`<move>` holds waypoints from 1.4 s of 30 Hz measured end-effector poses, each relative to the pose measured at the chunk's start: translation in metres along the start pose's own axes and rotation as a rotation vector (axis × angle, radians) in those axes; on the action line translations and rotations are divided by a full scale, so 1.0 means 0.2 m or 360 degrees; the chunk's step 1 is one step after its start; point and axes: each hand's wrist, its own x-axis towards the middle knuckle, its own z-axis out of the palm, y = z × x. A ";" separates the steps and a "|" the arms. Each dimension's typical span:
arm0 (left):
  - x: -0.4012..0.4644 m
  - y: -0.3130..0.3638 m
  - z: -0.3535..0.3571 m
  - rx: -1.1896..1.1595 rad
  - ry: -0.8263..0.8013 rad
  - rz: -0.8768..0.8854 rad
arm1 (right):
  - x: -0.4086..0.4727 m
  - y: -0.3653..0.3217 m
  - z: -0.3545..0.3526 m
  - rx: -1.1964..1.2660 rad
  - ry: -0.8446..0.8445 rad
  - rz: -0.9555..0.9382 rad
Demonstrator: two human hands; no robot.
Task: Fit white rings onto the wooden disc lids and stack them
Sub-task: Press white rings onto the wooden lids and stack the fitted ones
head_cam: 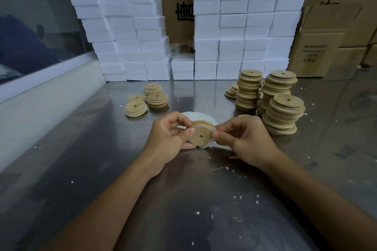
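Note:
A wooden disc lid (201,136) with a small centre hole is held upright between both hands over the steel table (102,159). My left hand (170,137) grips its left edge with thumb and fingers. My right hand (242,138) pinches a white ring (212,128) against the lid's right rim. A pile of white rings (204,117) lies on the table just behind the lid, mostly hidden. Short stacks of ringed lids (157,100) stand at the back left. Tall stacks of bare wooden lids (283,114) stand at the right.
White foam blocks (142,32) are piled in a wall along the back of the table. Cardboard boxes (318,47) stand behind and at the right. A window ledge (40,98) runs along the left. Small white crumbs are scattered over the steel surface.

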 end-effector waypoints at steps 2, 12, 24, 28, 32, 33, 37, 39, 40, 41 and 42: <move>0.00 0.01 0.00 -0.0085 -0.0015 -0.0079 | 0.00 0.00 -0.01 0.0006 -0.0048 0.0035; 0.00 0.02 -0.01 -0.0310 0.0013 -0.0309 | -0.02 -0.01 0.01 -0.0024 -0.0045 -0.0029; 0.00 0.04 -0.02 -0.0373 0.0010 -0.0407 | 0.00 0.00 0.02 0.0096 -0.0106 0.0042; 0.00 0.04 -0.02 -0.0495 0.0040 -0.0431 | -0.02 0.01 0.05 0.0064 -0.0051 0.0042; 0.00 0.03 -0.01 -0.0483 0.0030 -0.0391 | -0.02 0.01 0.06 0.0004 0.0017 0.0001; 0.00 0.03 -0.01 -0.0453 0.0035 -0.0374 | -0.02 0.00 0.07 -0.0012 0.0040 -0.0029; -0.01 0.03 0.01 -0.0188 0.0070 -0.0312 | -0.01 -0.02 0.05 0.0093 0.0188 -0.0077; -0.01 0.02 0.02 -0.0068 0.0022 -0.0262 | -0.02 -0.03 0.05 0.0186 0.0208 -0.0106; -0.01 0.02 0.02 -0.0015 -0.0005 -0.0233 | -0.02 -0.03 0.05 0.0211 0.0198 -0.0128; -0.01 0.01 0.02 0.0032 -0.0021 -0.0203 | -0.02 -0.03 0.06 0.0217 0.0187 -0.0151; -0.01 0.01 0.02 0.0072 -0.0026 -0.0172 | -0.02 -0.03 0.06 0.0201 0.0181 -0.0167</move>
